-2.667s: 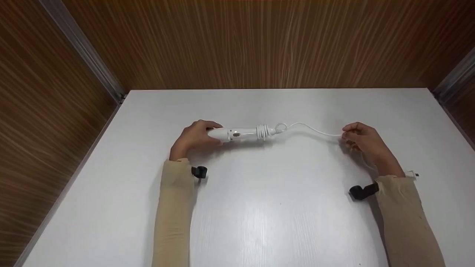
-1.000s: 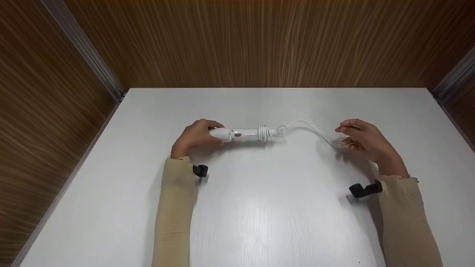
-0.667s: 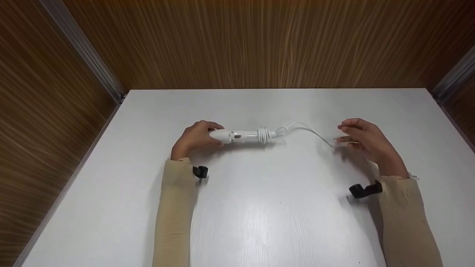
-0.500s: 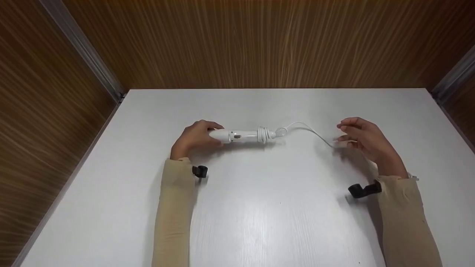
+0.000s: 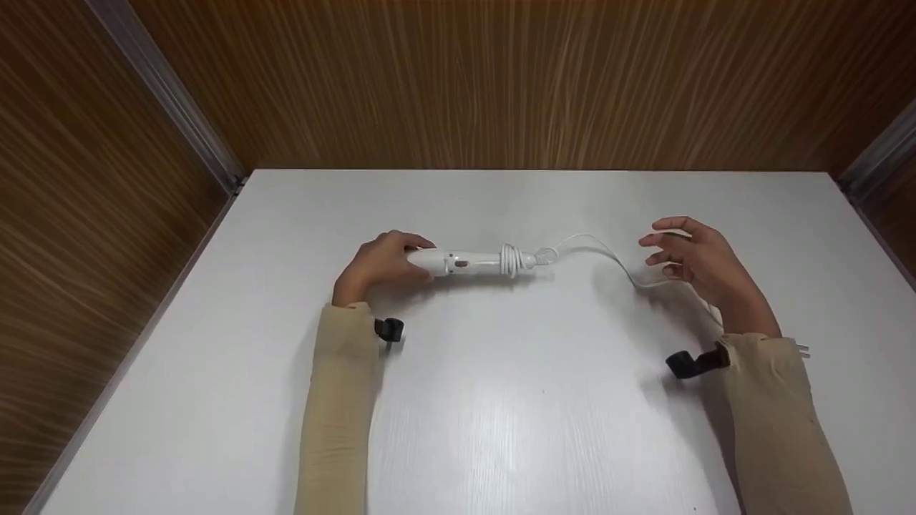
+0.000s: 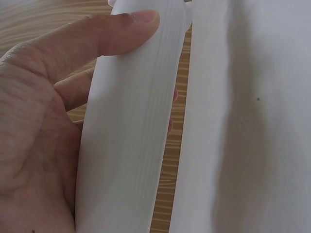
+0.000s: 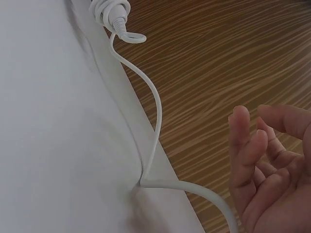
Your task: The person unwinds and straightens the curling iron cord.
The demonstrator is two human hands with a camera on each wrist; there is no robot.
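Both hands are working over the white surface (image 5: pixel 501 400): the left hand (image 5: pixel 377 263) is curling its fingers and thumb (image 6: pixel 112 36) round the thick end of a white handheld appliance (image 5: pixel 469 262), holding it just off the surface, while the right hand (image 5: pixel 698 259) is hovering with fingers (image 7: pixel 245 145) loosely spread, gripping nothing. A white cord (image 5: pixel 608 257) is running from the coils (image 5: pixel 510 259) wound near the appliance's far end, across the gap between the hands, and passing just beside the right palm toward that wrist. Beyond both hands, a wood-grain wall (image 5: pixel 501 86) is closing off the surface. With nothing pinching the cord, it is likely sagging slack, so the coils could be loosening and slipping off the body.
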